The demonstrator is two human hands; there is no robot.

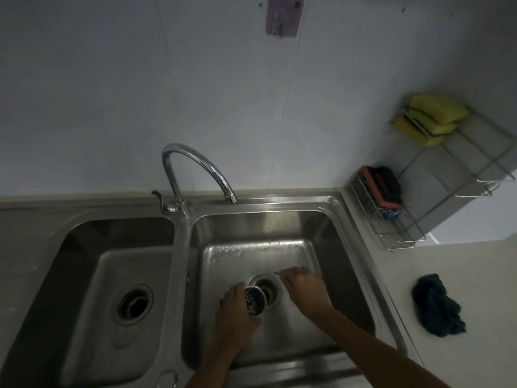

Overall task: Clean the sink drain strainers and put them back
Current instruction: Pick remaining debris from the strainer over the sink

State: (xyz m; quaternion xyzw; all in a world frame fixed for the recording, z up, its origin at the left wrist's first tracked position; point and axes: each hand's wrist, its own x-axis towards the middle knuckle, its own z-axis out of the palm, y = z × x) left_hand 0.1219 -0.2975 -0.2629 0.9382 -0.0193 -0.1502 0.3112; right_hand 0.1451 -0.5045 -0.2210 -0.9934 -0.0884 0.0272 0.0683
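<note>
My left hand (233,317) holds a round metal drain strainer (255,300), tilted so its perforated inside faces up, just left of the right basin's open drain hole (269,289). My right hand (303,289) hovers right of that drain, pinching a thin dark stick-like tool (279,273) whose tip points left over the drain rim. The left basin's drain (134,303) shows a dark opening; I cannot tell whether a strainer sits in it.
A curved chrome faucet (195,169) stands between the two steel basins (330,219), no water visible. A dark green cloth (436,309) lies on the right counter. A wire rack (391,228) holds scrub pads; yellow sponges (430,116) sit on a higher wall rack.
</note>
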